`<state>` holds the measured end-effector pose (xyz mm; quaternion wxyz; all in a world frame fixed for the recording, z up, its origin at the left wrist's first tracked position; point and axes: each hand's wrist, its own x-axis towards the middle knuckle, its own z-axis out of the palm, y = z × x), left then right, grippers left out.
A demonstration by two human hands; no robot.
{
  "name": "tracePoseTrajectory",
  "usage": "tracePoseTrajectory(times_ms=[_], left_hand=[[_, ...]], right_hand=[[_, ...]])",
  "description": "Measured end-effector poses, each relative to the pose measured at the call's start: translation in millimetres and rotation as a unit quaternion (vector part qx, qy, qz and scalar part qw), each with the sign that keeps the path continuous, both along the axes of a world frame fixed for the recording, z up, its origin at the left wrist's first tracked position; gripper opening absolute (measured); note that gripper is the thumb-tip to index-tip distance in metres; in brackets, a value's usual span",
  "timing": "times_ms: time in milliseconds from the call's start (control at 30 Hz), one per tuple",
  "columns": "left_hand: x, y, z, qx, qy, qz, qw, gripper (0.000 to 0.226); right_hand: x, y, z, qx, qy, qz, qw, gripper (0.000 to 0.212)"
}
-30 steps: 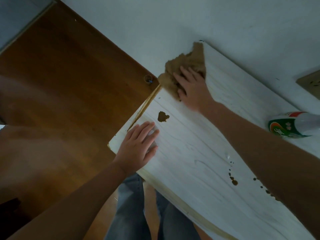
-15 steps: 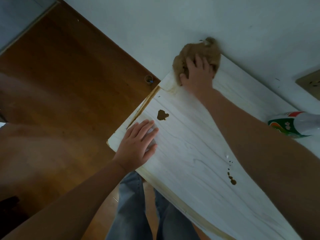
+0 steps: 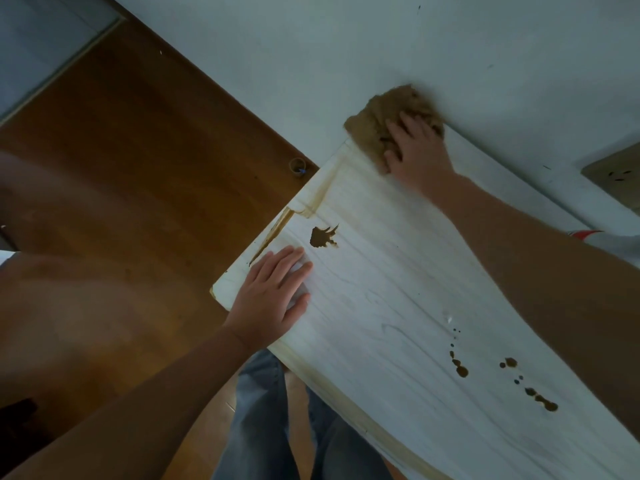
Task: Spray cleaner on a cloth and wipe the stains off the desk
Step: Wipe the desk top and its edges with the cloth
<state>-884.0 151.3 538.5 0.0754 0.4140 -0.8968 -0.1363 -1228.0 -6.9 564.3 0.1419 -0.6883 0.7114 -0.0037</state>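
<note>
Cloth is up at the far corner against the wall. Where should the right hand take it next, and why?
Probably drag the brown cloth back toward you and slightly left, onto the large brown stain. The right hand presses the cloth at the far corner of the white desk, while that blot sits unwiped just past the fingertips of the left hand, nearer than the spots lower right.

Wall [image 3: 381, 46]: pale grey-white and plain, with a few tiny dark specks.
Floor [image 3: 121, 168]: brown wood, a bit shiny, with a soft pale glow on the left.
Grey patch [image 3: 34, 36]: top left corner, edged by a light strip [image 3: 65, 67].
Tan plate [image 3: 616, 174]: on the wall at the right, with small dark slots.
Tabletop [image 3: 398, 306]: white with wavy wood lines and a yellowish edge, pushed up against the wall.
Round thing [image 3: 297, 166]: small, on the floor just beside the wall.
</note>
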Motion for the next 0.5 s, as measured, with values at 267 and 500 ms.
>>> tracePoseTrajectory(times_ms=[267,500], left_hand=[[-0.4,-0.1,3.8,0.006,-0.007,-0.002,1.0,0.051],[0.0,-2.7,1.5,0.001,-0.003,-0.007,1.0,0.051]], right_hand=[[49.7,53.5,-0.9,-0.005,-0.025,0.079,0.997,0.068],[15.9,61.2,-0.8,0.018,0.006,0.199,0.98,0.065]])
